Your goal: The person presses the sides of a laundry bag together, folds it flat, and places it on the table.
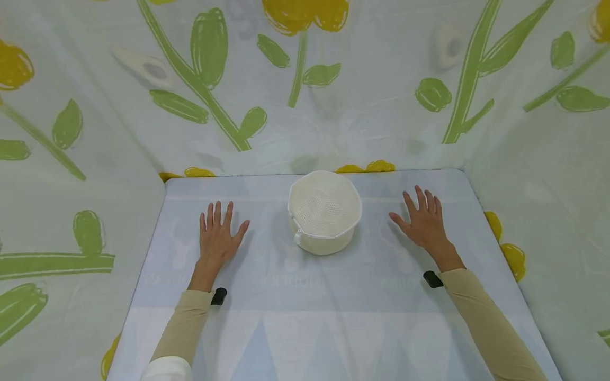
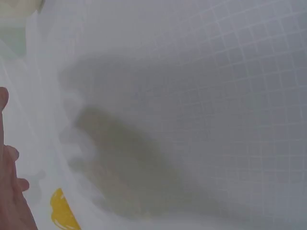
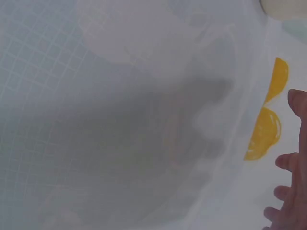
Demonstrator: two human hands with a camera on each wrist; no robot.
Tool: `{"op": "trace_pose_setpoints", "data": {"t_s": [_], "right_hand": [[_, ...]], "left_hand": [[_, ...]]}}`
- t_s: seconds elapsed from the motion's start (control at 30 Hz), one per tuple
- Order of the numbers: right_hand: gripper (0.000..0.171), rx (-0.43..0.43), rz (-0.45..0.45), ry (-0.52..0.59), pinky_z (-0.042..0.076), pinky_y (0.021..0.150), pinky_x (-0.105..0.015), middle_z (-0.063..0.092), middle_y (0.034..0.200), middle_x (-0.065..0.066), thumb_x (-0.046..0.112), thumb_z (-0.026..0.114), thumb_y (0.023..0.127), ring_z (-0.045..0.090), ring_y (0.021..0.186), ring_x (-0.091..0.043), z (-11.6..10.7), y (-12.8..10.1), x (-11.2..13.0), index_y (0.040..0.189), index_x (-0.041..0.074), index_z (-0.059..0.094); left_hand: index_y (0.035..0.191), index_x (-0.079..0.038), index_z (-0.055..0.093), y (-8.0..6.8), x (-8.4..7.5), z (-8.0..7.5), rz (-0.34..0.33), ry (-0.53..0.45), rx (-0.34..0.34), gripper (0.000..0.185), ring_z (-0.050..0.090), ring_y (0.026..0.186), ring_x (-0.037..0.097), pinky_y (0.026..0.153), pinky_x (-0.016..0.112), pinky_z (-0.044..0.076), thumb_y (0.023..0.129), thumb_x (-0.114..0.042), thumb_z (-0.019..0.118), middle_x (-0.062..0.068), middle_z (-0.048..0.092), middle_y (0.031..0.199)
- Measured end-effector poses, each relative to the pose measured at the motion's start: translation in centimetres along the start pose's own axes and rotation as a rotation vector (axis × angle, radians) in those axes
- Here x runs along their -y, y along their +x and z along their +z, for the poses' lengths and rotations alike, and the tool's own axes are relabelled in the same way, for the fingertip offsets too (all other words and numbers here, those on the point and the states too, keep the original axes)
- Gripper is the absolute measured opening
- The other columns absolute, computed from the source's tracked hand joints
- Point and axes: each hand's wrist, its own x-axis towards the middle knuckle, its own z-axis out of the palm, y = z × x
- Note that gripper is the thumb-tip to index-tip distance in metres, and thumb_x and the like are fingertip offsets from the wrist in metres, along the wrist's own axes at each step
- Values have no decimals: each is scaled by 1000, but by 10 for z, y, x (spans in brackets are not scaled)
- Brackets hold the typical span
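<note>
A round cream mesh basket point(image 1: 324, 211) with a zipper on its side stands upright at the middle of the table point(image 1: 295, 312). My left hand point(image 1: 218, 235) lies flat on the cloth to the basket's left, fingers spread, holding nothing. My right hand point(image 1: 423, 219) lies flat to the basket's right, fingers spread too. Neither hand touches the basket. In the left wrist view only the edge of the left hand point(image 2: 9, 191) shows against the cloth; in the right wrist view the right hand's fingertips point(image 3: 290, 191) show at the right edge.
A pale blue printed cloth covers the table. White curtains with green stems and yellow flowers point(image 1: 305, 13) hang close behind and on both sides. A small black clip sits at each wrist point(image 1: 218, 296) point(image 1: 432, 279).
</note>
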Motion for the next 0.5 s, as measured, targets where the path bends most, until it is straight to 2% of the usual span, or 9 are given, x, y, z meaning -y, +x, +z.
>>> {"op": "trace_pose_setpoints", "data": {"t_s": [0.23, 0.5], "right_hand": [[67, -185, -112, 25, 26, 112, -69, 41, 146, -36, 35, 71, 94, 37, 134, -55, 3, 1, 10, 140, -9, 51], [43, -354, -174, 67, 41, 103, -65, 60, 125, -31, 20, 74, 94, 54, 119, -49, 0, 8, 24, 122, -10, 63]], "left_hand": [[155, 4, 34, 1, -2, -2, 33, -29, -104, 65, 21, 147, 53, 120, 64, 15, 108, -37, 51, 36, 26, 157], [147, 10, 44, -1, -7, -9, 32, -99, -196, 57, 39, 134, 53, 111, 65, 32, 108, -32, 51, 36, 42, 145]]}}
